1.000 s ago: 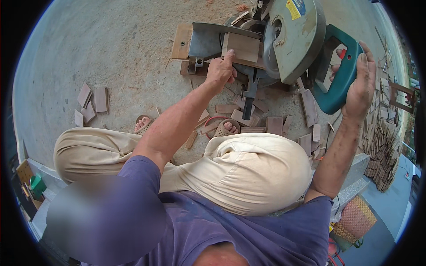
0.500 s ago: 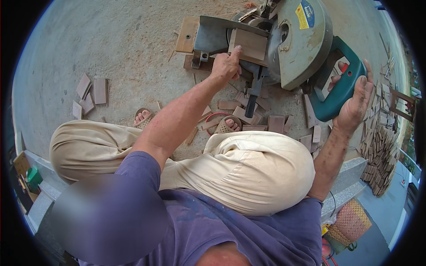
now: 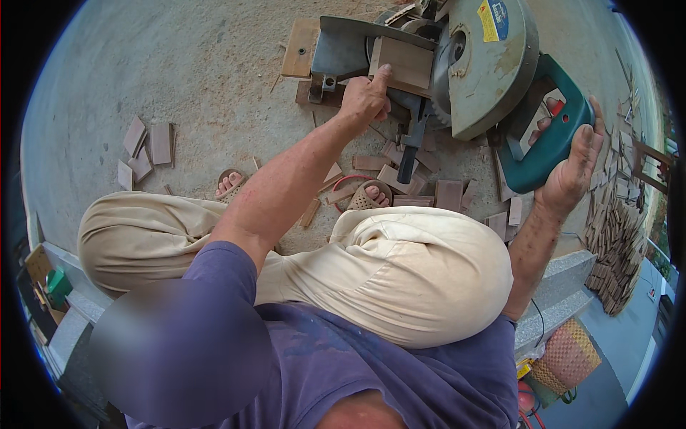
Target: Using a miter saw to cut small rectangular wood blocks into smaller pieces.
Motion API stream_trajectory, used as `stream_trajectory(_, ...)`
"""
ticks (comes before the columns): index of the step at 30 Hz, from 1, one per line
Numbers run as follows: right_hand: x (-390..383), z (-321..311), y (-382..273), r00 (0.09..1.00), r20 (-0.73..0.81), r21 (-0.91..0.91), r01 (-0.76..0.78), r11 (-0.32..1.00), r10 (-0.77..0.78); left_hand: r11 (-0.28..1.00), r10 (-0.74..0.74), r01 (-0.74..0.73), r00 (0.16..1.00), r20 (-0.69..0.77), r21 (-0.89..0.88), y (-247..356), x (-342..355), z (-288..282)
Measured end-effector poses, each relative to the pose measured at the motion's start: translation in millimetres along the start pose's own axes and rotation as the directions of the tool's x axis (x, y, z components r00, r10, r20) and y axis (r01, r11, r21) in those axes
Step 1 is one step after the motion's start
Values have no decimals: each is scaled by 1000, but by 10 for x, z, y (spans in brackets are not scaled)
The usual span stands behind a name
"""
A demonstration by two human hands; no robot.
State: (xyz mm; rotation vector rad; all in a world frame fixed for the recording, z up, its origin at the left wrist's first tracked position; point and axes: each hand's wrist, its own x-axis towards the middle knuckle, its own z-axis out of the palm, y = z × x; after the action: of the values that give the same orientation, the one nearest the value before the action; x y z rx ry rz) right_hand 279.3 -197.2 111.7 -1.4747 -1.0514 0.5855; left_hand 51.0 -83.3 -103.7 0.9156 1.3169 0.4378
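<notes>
A flat, pale brown wooden block (image 3: 404,63) lies on the metal bed of a chop saw, against its upright fence (image 3: 343,44). My left hand (image 3: 366,96) presses the block's near left corner with the index finger, the other fingers curled in below. Just right of the block stands the toothed saw blade (image 3: 441,96), partly covered by a large grey guard (image 3: 493,68). My right hand (image 3: 568,168) is wrapped round the green saw handle (image 3: 532,168), fingers through its opening near a red trigger.
Wooden offcuts (image 3: 449,194) lie around my sandalled feet below the saw. More small pieces (image 3: 162,143) rest on the concrete at left. A big heap of thin wood pieces (image 3: 614,250) is at far right, above a woven basket (image 3: 566,355).
The whole view has shifted slightly. Both hands keep their places on the block and the handle. The blade's teeth show more sharply now.
</notes>
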Motion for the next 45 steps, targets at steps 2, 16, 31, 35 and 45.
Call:
stream_trajectory(2,-19,7,13,1000,3,19,-1,1000,1,1000,-9,8,1000,20,30,29,-32,-22)
stream_trajectory(16,-4,-16,30,1000,-1,28,8,1000,-8,1000,-7,7,1000,11,27,32,-31,-5)
stream_trajectory(31,-171,16,155,999,-42,6,24,1000,-24,998,-34,33,999,16,57,-1,26,-14)
stream_trajectory(35,-209,9,213,999,-38,24,24,999,-23,997,-42,40,998,35,67,-9,54,-37)
stream_trajectory(45,-468,7,539,974,-154,16,169,985,-165,990,-89,96,993,72,-103,116,23,49)
